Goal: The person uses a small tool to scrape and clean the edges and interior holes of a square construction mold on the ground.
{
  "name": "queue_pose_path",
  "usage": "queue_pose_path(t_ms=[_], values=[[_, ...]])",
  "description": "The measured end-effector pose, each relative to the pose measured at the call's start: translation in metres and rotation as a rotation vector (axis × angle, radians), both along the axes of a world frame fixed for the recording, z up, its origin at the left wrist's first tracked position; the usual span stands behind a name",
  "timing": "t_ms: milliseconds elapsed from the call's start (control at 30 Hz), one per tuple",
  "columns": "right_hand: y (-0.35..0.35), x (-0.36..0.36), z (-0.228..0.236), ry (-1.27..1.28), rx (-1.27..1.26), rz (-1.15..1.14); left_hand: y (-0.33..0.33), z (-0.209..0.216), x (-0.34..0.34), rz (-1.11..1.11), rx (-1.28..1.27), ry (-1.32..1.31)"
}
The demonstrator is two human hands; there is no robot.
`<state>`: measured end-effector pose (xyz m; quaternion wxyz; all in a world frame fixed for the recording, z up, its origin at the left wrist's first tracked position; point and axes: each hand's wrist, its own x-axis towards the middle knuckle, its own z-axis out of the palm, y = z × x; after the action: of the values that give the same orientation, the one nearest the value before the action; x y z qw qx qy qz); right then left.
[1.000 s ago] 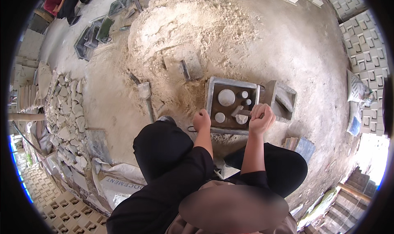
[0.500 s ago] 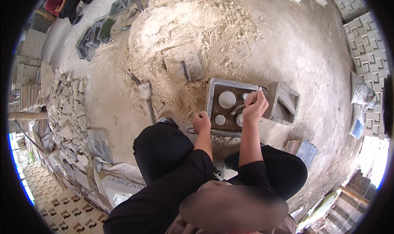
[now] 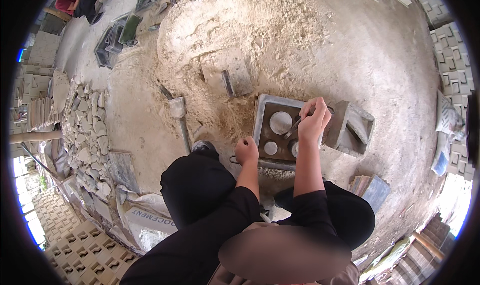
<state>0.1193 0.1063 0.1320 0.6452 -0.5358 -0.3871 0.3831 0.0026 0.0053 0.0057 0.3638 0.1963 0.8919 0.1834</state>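
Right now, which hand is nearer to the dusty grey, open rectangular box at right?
Right. The right hand is just left of the box, over the grey rectangular frame; the left hand is farther away, near that frame's lower-left corner.

Rubble heap (image 3: 85, 132) at left, pale blocks (image 3: 452, 57) stacked right

The right hand (image 3: 314, 119) grips a small tool (image 3: 295, 128) over a grey square frame (image 3: 257, 120) holding dark fill and pale round discs (image 3: 281, 123), while the left hand (image 3: 246, 151) curls into a loose fist just beside the frame's near-left corner. A grey box (image 3: 369, 135) sits to the right, and beyond spreads a pale, crumbly heap (image 3: 240, 25). Broken pieces (image 3: 87, 135) lie piled at left, and another person (image 3: 75, 0) shows partly at the upper left.
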Motion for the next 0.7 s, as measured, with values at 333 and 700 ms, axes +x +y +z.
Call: queue_pose_path(t_ms=[333,700], values=[[0.01,0.02,0.002,0.031,0.042,0.21,-0.001,-0.009,0.002,0.003,0.024,0.095],[0.016,0.048,0.0,0.151,0.258,0.383,0.0,-0.005,0.005,0.013,0.033,0.121]])
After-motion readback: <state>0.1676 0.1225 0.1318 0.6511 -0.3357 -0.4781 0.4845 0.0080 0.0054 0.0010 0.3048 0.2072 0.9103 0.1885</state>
